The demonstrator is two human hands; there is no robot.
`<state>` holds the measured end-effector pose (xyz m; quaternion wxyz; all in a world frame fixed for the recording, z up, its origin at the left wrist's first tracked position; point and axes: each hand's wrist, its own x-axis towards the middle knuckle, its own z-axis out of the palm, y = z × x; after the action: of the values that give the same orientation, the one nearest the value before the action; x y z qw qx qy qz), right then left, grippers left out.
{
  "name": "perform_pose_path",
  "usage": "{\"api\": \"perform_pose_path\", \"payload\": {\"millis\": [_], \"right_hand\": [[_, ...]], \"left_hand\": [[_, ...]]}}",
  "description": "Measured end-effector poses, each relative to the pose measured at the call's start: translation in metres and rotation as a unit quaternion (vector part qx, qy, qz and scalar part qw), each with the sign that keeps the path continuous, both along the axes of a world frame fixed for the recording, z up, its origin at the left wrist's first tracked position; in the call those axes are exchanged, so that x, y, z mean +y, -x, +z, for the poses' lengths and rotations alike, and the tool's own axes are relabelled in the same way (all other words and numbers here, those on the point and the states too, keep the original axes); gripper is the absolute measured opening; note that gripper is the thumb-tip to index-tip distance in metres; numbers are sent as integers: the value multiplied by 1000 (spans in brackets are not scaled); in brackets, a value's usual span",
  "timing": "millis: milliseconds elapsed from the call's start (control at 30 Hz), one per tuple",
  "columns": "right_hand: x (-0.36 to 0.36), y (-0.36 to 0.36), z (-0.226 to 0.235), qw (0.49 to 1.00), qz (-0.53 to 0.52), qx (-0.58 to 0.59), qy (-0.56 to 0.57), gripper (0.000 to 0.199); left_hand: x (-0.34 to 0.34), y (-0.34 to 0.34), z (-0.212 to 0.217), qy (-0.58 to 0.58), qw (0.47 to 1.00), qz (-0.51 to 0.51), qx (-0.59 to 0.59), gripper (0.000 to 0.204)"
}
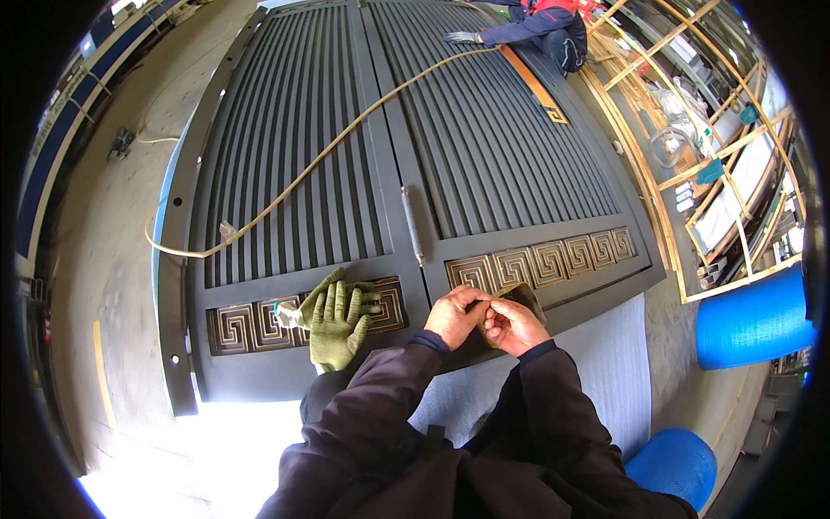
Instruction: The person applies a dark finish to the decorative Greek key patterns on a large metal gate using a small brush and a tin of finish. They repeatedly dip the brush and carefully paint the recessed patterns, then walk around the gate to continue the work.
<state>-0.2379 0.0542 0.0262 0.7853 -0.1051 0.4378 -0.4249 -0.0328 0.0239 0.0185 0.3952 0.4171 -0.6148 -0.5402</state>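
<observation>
My left hand [458,317] and my right hand [513,326] meet above the near edge of a dark grey double gate [393,156]. Fingertips of both are pinched together, and what lies between them is too small or hidden to name. Just behind my right hand shows a yellowish-brown, rounded thing, perhaps a roll of tape [527,299], partly covered by the fingers. To the left, a pair of green work gloves [335,333] rests on a gold key-pattern panel [233,330], over a small white item. A matching panel [553,262] sits beyond my hands.
A yellowish hose [324,154] crosses the gate. At the far right, a co-worker's gloved hand [464,37] touches the slats near an orange strip [532,84]. Wooden framing [670,182] and blue rolls [750,317] stand right. A handle [412,227] rises mid-gate.
</observation>
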Motion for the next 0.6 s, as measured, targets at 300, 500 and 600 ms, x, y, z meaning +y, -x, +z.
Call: {"api": "perform_pose_path", "payload": {"millis": [300, 500, 600], "right_hand": [[6, -1, -3, 999, -2, 31, 36, 16], [8, 15, 9, 938, -1, 310, 155, 18], [14, 50, 19, 843, 7, 497, 207, 19]], "left_hand": [[2, -2, -7, 90, 996, 11, -11, 16], [-13, -23, -2, 217, 966, 63, -128, 23], [-41, -82, -2, 205, 937, 121, -256, 53]]}}
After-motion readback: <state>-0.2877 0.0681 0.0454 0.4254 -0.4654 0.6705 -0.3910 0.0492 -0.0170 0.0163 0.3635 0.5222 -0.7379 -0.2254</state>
